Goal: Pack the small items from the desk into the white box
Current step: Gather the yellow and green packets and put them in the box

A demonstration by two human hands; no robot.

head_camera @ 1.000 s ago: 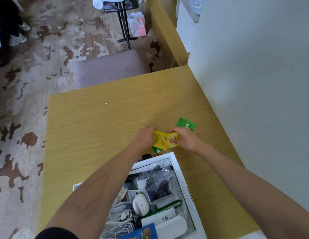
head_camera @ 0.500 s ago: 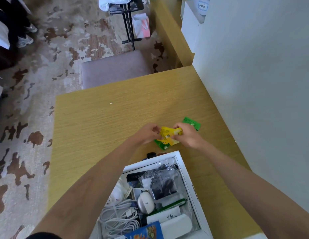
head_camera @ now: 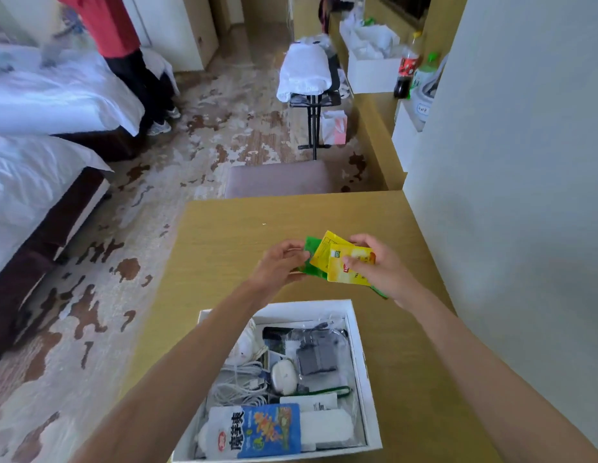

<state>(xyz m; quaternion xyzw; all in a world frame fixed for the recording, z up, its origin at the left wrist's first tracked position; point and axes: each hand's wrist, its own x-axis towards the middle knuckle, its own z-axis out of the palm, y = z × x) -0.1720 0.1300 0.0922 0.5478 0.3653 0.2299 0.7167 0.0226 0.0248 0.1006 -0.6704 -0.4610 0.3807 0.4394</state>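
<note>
Both my hands hold a small fan of tea sachets above the wooden desk [head_camera: 224,235], just beyond the white box [head_camera: 369,355]. Two yellow sachets [head_camera: 344,262] lie over green sachets [head_camera: 311,245]. My right hand [head_camera: 379,265] pinches the yellow ones from the right, thumb on top. My left hand [head_camera: 279,265] grips the green edge from the left. The open box near the desk's front edge holds white cables, a white mouse-shaped item, a dark adapter in a plastic bag and a blue-and-white snack packet [head_camera: 257,429].
A white wall [head_camera: 508,195] borders the desk on the right. A padded stool [head_camera: 277,178] stands past the far edge. Two beds sit left, a person in red stands far back, and a rack with towels and bottles is farther off.
The sachets were lifted off the desk and are held higher, fanned out, including the green one that lay flat. The camera tilted up, showing more of the room.
</note>
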